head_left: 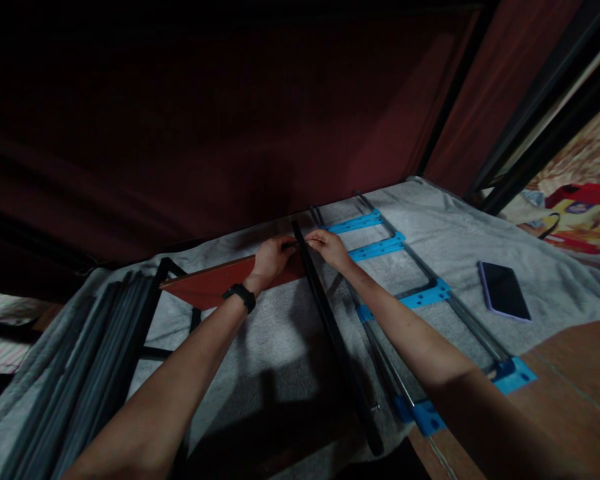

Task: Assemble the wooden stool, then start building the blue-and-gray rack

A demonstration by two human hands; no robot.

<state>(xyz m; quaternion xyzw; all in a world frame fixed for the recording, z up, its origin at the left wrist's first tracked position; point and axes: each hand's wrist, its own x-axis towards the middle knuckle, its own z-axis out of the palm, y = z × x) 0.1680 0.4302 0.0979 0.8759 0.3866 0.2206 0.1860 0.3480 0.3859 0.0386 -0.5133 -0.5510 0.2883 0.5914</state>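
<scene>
A long black bar (330, 320) slants from near the dark red wall down toward me. Close to its far end, my left hand (273, 259) is on the left side with its fingers pinched together. My right hand (331, 248) pinches from the right side of the same end. Something small and thin shows at the fingertips, too small to name. A reddish-brown board (210, 285) lies behind my left hand, reaching to the bar. Near the bar's close end a small bolt (375, 407) sticks out.
Blue-bracketed metal frames (423, 293) lie to the right on a grey blanket (440, 227). A phone (505, 291) rests farther right. Several dark tubes (80, 373) are stacked at left beside a black frame (155, 353). A dark red panel (280, 127) stands behind.
</scene>
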